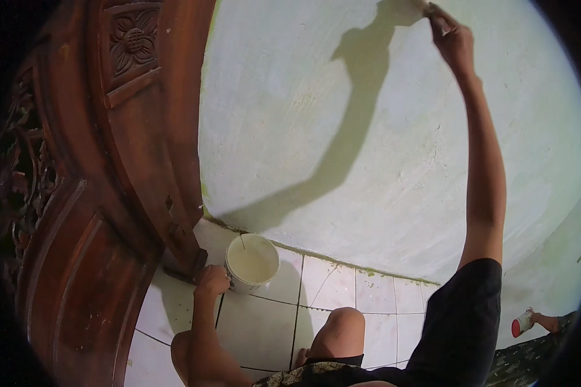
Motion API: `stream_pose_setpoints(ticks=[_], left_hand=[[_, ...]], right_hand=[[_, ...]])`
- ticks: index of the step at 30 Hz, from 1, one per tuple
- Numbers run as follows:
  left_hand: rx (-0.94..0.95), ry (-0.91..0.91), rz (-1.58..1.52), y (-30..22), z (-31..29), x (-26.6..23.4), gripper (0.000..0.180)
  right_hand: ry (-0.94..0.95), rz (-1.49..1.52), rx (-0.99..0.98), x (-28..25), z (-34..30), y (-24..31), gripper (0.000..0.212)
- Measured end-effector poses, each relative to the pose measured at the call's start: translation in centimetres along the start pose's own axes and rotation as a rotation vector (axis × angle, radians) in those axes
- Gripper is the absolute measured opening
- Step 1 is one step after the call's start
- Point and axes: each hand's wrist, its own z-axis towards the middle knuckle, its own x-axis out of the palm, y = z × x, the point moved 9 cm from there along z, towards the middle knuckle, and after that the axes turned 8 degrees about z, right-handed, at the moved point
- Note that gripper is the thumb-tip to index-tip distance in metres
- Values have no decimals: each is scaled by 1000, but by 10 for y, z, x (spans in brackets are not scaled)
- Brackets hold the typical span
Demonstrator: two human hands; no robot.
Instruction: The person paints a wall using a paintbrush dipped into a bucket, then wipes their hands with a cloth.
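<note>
High on the pale wall (284,122), my right hand (453,44) is closed round what looks like a paintbrush (422,6), partly cut off by the upper edge. My raised arm casts a long shadow on the wall. Low on the left, my left hand (212,282) is closed at the side of a white paint bucket (252,284). Its fingertips are partly hidden, and they seem to grip the bucket's handle or side. Pale cream paint (250,263) lies inside the bucket, and a thin dark line crosses its far rim.
Carved dark wooden furniture (135,148) rises along the left, its foot close to my left hand. White floor tiles (265,322) meet the wall at a stained edge. At the lower right, another person's hand (546,321) holds a small can with red on it (521,324).
</note>
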Motion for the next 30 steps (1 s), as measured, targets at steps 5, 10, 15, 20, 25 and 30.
stream_pose_setpoints(ticks=[5,10,15,20,25,30], left_hand=[[24,-18,-38,-5,-8,-14,24],[-12,-3,12,-1,-14,-15,23],[26,-60,11,3,-15,-19,20],[-31,40,-7,0,-23,-20,24],[-55,12,-64,5,-15,-15,24],[6,-36,-1,-4,-18,-25,21]], right_hand=[[381,214,-37,71,-143,73,21],[706,603,211,87,-162,102,9],[524,516,289,51,-54,1,8],[223,1,100,13,-7,-3,9],[87,-201,116,21,-45,-14,16],[371,191,74,65,-165,78,31]])
